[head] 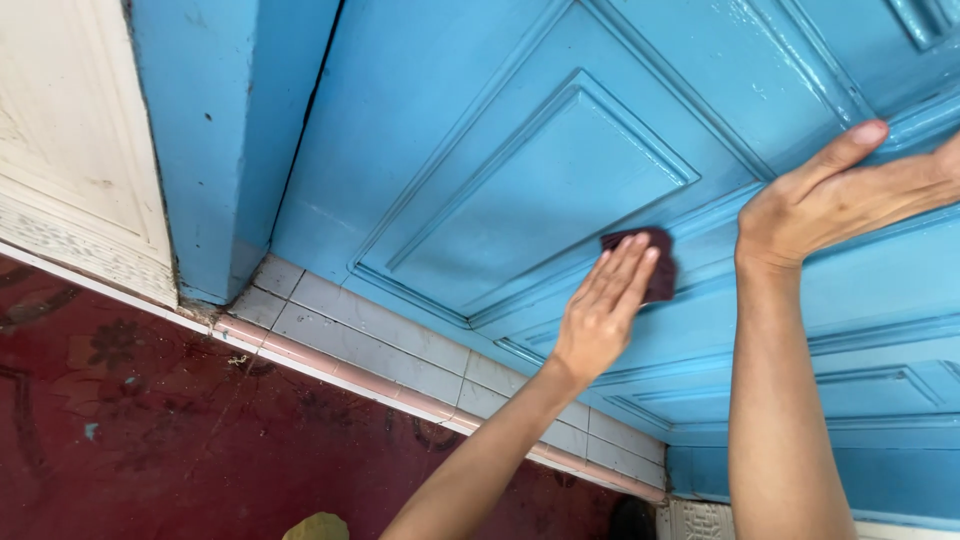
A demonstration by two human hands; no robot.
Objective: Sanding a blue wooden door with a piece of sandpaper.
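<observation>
My left hand [600, 305] presses a small dark maroon scouring pad [658, 262] flat against a painted blue panelled door [520, 170]; my fingers cover the pad's lower left part. It sits on the moulding at the lower right corner of a raised panel. My right hand [830, 195] lies open and flat on the door to the right of the pad, fingers spread, holding nothing. Both forearms come up from the bottom edge.
A blue door frame [215, 130] and a cream wall [70, 140] stand at the left. A grey and pink tiled threshold [380, 350] runs below the door. The dark red patterned floor [150, 430] fills the lower left, with a yellowish object [315, 527] at the bottom edge.
</observation>
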